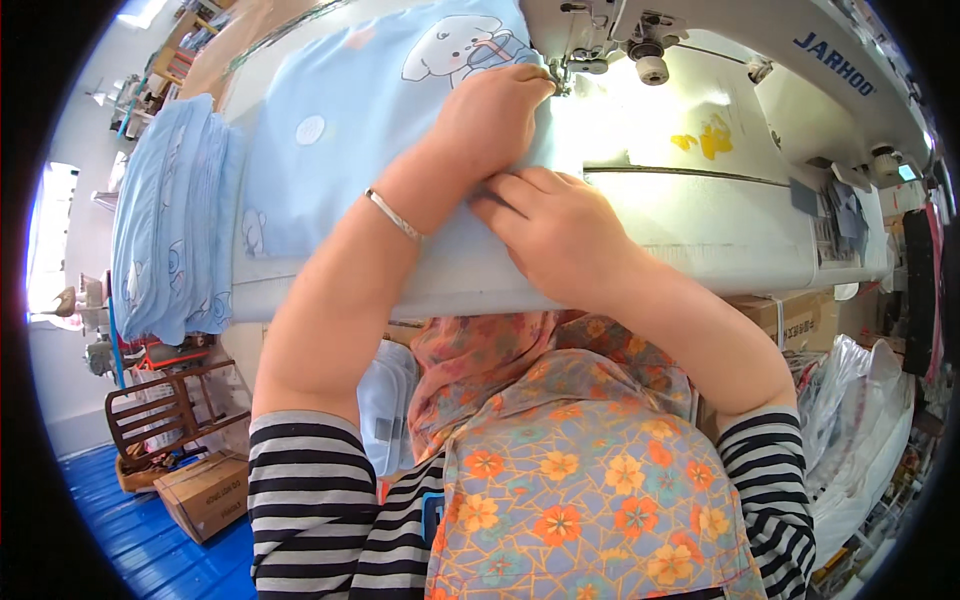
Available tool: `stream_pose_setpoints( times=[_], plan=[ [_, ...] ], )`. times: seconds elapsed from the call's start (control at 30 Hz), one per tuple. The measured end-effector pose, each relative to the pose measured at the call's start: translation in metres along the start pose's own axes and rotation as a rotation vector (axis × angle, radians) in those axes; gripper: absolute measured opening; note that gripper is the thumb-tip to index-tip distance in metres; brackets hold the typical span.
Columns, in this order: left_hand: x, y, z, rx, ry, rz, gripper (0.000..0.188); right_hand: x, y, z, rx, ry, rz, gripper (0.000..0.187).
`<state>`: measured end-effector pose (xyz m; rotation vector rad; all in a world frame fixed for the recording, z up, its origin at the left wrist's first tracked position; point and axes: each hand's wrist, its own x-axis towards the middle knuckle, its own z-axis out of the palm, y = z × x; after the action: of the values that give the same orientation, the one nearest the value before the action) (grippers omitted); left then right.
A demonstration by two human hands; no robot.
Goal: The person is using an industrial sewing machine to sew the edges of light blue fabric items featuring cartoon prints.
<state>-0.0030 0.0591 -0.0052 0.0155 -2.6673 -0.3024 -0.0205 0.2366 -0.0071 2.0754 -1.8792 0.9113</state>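
Note:
A light-blue cloth (350, 130) with a white cartoon puppy print lies spread over the sewing table, its right edge running up to the presser foot (562, 82) of a white sewing machine (740, 35). My left hand (497, 115), with a silver bangle at the wrist, presses on the cloth with fingers bunched just beside the foot. Closer to me, my right hand (570, 235) has its fingers curled at the cloth's near right edge, where they seem to pinch it. The fingertips are partly hidden, and the right hand overlaps the left wrist's side.
Folded light-blue cloths (175, 220) hang in a pile at the table's left end. Right of the needle, the white tabletop (700, 235) is brightly lit. A brown slatted chair (165, 415) and a cardboard box (205, 490) stand lower left; clear plastic bags (850, 420) lie at right.

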Motion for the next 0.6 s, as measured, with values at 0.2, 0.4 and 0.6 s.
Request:
stream_pose_setpoints(
  times=[0.2, 0.4, 0.6],
  plan=[
    [0.005, 0.0, -0.017, 0.083, -0.185, 0.0, 0.034, -0.005, 0.01, -0.016, -0.098, -0.096, 0.03, 0.016],
    [-0.016, 0.024, -0.018, 0.183, -0.23, 0.048, 0.027, -0.083, 0.087, -0.095, -0.119, 0.067, 0.374, 0.018],
    [-0.034, 0.024, -0.004, 0.075, 0.033, 0.085, 0.028, -0.114, 0.048, -0.111, 0.067, -0.152, 0.253, 0.023]
  ],
)
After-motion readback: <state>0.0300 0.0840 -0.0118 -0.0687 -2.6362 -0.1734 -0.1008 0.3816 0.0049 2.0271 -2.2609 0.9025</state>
